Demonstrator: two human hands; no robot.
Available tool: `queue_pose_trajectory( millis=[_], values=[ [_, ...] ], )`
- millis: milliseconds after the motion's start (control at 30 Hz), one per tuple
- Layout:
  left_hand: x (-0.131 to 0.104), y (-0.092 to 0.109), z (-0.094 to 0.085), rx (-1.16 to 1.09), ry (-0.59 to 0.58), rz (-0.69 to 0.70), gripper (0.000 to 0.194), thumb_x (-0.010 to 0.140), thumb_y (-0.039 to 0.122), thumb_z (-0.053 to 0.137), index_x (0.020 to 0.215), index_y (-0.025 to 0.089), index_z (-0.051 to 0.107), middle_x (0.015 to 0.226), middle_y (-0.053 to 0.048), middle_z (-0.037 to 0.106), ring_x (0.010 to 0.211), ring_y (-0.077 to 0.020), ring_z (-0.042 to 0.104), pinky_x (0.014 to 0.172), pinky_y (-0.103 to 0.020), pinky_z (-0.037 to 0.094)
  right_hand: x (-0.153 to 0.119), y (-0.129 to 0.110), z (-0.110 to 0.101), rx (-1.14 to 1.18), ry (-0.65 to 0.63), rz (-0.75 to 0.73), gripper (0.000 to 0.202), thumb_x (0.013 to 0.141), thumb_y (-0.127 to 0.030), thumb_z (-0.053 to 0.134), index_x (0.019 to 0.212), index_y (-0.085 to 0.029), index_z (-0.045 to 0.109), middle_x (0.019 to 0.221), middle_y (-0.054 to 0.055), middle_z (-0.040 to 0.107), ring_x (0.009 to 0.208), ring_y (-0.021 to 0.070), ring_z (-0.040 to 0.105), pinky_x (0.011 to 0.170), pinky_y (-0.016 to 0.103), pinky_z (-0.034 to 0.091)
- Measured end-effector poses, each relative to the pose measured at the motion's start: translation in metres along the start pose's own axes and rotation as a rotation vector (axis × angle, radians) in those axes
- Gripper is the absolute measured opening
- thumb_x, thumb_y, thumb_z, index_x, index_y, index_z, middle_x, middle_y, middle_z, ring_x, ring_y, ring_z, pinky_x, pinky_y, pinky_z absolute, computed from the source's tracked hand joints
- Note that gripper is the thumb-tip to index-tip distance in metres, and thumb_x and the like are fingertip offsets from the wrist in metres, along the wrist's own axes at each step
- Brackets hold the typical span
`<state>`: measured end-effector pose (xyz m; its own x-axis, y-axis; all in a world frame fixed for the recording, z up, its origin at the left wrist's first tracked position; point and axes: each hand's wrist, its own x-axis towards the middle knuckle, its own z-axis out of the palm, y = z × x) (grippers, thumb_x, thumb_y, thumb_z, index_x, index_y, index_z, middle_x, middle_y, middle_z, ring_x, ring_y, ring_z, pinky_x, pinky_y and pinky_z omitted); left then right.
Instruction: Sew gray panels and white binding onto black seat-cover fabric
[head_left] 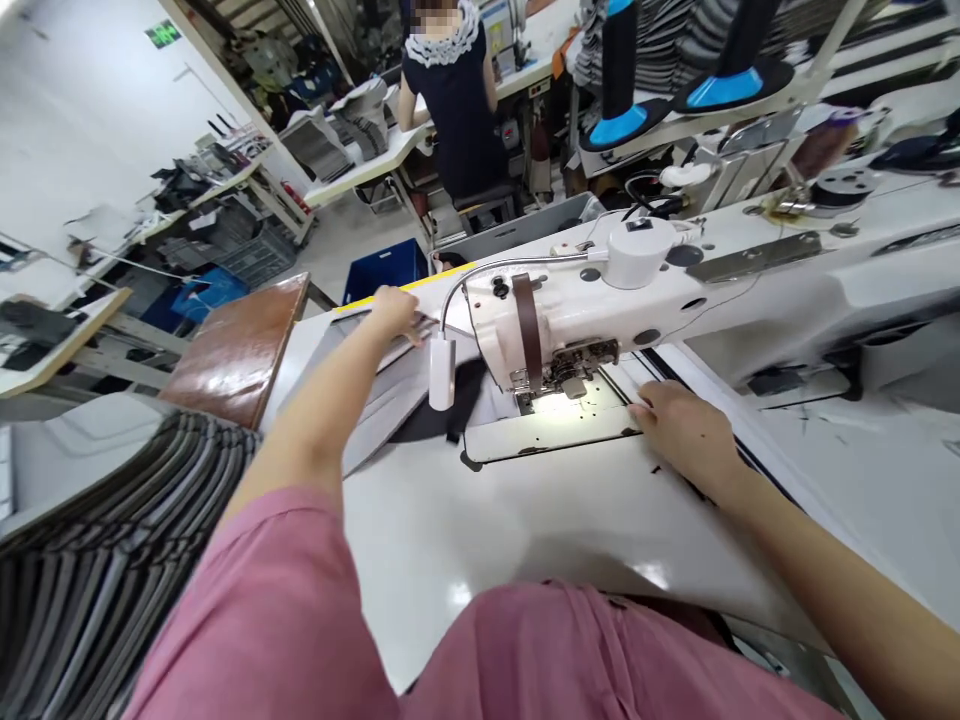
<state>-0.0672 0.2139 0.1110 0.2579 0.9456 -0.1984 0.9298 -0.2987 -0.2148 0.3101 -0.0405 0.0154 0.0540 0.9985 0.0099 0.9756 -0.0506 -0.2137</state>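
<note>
A white sewing machine (555, 320) stands across the table, its lamp lighting the metal needle plate (555, 430). My left hand (396, 312) reaches past the machine's head on the left and has its fingers bent over a grey fabric piece (390, 390); the fingertips are partly hidden. A black fabric part (442, 405) lies against that piece, close to the plate. Right of the needle area, my right hand (686, 430) is closed, thumb and forefinger pinched at narrow dark-edged strips (619, 385) that run toward the presser foot.
A tall stack of grey fabric pieces (127, 540) stands at the left. Beyond the table are a brown board (232, 350), a blue crate (384, 270) and a grey bin (517, 232). Thread cones (619, 70) rise behind the machine. Another person (457, 110) sits farther back.
</note>
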Motion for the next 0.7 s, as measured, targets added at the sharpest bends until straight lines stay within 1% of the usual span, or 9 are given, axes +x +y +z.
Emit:
queue_pose_trajectory(
  millis=[133, 200, 267, 333, 433, 500, 567, 633, 700],
  values=[
    [-0.067, -0.079, -0.014, 0.105, 0.018, -0.138, 0.066, 0.059, 0.064, 0.071, 0.098, 0.012, 0.064, 0.121, -0.017, 0.054, 0.117, -0.0348, 0.048, 0.102, -0.043, 0.037, 0.01, 0.018, -0.004, 0.198, -0.065, -0.01, 0.023, 0.087, -0.029, 0.039, 0.099, -0.016, 0.053, 0.09, 0.012, 0.064, 0.079, 0.0248, 0.06, 0.067, 0.033, 0.04],
    [-0.095, -0.097, -0.013, 0.075, 0.048, -0.18, 0.077, 0.062, 0.068, 0.066, 0.113, 0.011, 0.057, 0.129, -0.016, 0.049, 0.121, -0.0311, 0.046, 0.105, -0.038, 0.036, 0.012, 0.023, -0.006, 0.359, -0.082, 0.025, 0.034, 0.082, -0.032, 0.043, 0.11, -0.014, 0.051, 0.099, 0.014, 0.064, 0.088, 0.0264, 0.061, 0.075, 0.034, 0.043],
    [-0.113, -0.094, 0.0, 0.011, -0.01, -0.212, 0.085, 0.068, 0.069, 0.06, 0.127, 0.01, 0.047, 0.134, -0.017, 0.046, 0.124, -0.0295, 0.044, 0.106, -0.036, 0.033, 0.009, 0.022, -0.011, 0.575, -0.124, 0.107, 0.046, 0.075, -0.038, 0.05, 0.116, -0.016, 0.05, 0.108, 0.014, 0.062, 0.1, 0.0283, 0.06, 0.083, 0.036, 0.044],
    [-0.123, -0.076, 0.022, -0.042, -0.156, -0.204, 0.084, 0.073, 0.068, 0.056, 0.134, 0.013, 0.042, 0.137, -0.015, 0.046, 0.123, -0.028, 0.046, 0.103, -0.034, 0.036, 0.002, 0.018, -0.018, 0.762, -0.181, 0.196, 0.054, 0.068, -0.044, 0.057, 0.116, -0.02, 0.052, 0.111, 0.013, 0.061, 0.111, 0.0303, 0.056, 0.088, 0.038, 0.044],
    [-0.134, -0.043, 0.053, -0.04, -0.202, -0.197, 0.084, 0.07, 0.07, 0.058, 0.136, 0.019, 0.043, 0.139, -0.014, 0.046, 0.122, -0.0336, 0.046, 0.1, -0.041, 0.038, -0.013, 0.014, -0.028, 0.864, -0.238, 0.237, 0.055, 0.066, -0.049, 0.059, 0.114, -0.025, 0.055, 0.112, 0.013, 0.061, 0.118, 0.033, 0.051, 0.092, 0.042, 0.043],
    [-0.149, -0.03, 0.062, -0.047, -0.214, -0.133, 0.085, 0.064, 0.071, 0.064, 0.132, 0.023, 0.048, 0.138, -0.012, 0.048, 0.121, -0.0356, 0.047, 0.098, -0.042, 0.038, -0.025, 0.015, -0.031, 0.877, -0.254, 0.242, 0.054, 0.066, -0.052, 0.06, 0.115, -0.028, 0.056, 0.114, 0.013, 0.061, 0.119, 0.0341, 0.05, 0.092, 0.044, 0.043],
    [-0.167, -0.026, 0.059, -0.141, -0.263, 0.016, 0.075, 0.064, 0.07, 0.065, 0.124, 0.025, 0.056, 0.128, -0.008, 0.057, 0.113, -0.031, 0.055, 0.094, -0.036, 0.042, -0.035, 0.018, -0.029, 0.901, -0.284, 0.289, 0.056, 0.065, -0.054, 0.063, 0.116, -0.033, 0.056, 0.11, 0.013, 0.063, 0.116, 0.0345, 0.053, 0.092, 0.046, 0.044],
    [-0.181, -0.032, 0.049, -0.271, -0.203, 0.101, 0.062, 0.073, 0.065, 0.06, 0.12, 0.024, 0.059, 0.118, -0.007, 0.062, 0.101, -0.0246, 0.061, 0.087, -0.03, 0.046, -0.045, 0.02, -0.027, 0.959, -0.353, 0.373, 0.057, 0.063, -0.055, 0.064, 0.116, -0.036, 0.056, 0.102, 0.012, 0.066, 0.108, 0.0337, 0.058, 0.089, 0.047, 0.047],
    [-0.183, -0.044, 0.042, -0.308, 0.048, 0.033, 0.058, 0.08, 0.06, 0.054, 0.123, 0.02, 0.056, 0.12, -0.009, 0.06, 0.104, -0.0234, 0.059, 0.09, -0.03, 0.045, -0.054, 0.018, -0.027, 1.025, -0.413, 0.405, 0.056, 0.063, -0.056, 0.065, 0.115, -0.038, 0.055, 0.094, 0.012, 0.068, 0.096, 0.032, 0.064, 0.076, 0.044, 0.053]
  ],
)
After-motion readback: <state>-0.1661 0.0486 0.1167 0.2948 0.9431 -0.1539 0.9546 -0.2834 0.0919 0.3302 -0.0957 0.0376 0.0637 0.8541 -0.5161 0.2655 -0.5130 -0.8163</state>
